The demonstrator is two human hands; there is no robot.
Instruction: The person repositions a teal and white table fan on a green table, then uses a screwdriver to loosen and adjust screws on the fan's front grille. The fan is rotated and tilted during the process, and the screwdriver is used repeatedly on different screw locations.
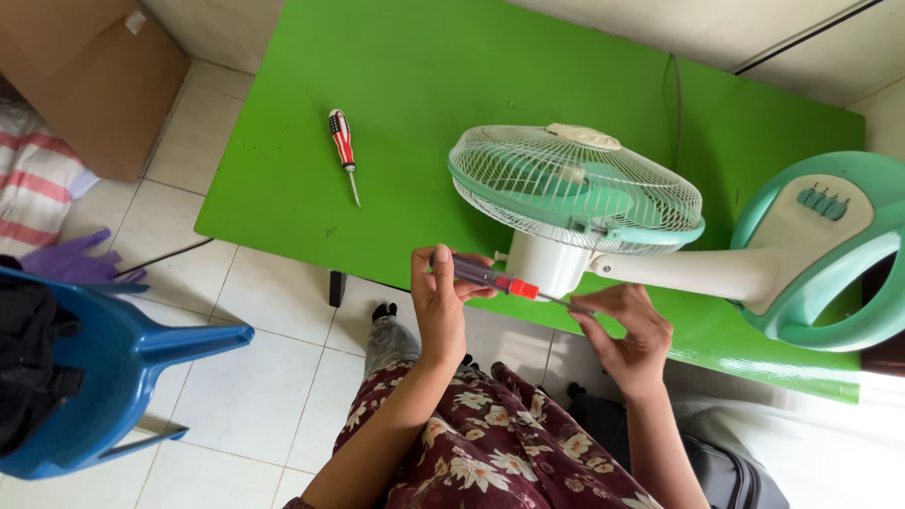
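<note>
My left hand grips the clear handle of a screwdriver with a red collar, held level at the table's near edge. The fingers of my right hand pinch the thin shaft near its tip. Just behind both hands, a mint-green and white table fan lies on its side on the bright green table. Its grille faces up and its round base sits at the right. A second screwdriver with a red, white and black handle lies alone on the table's left part.
A blue plastic chair stands on the tiled floor at the left, with a purple glove beside it. A cardboard box and striped cloth are at the far left. A dark bag rests by my right side.
</note>
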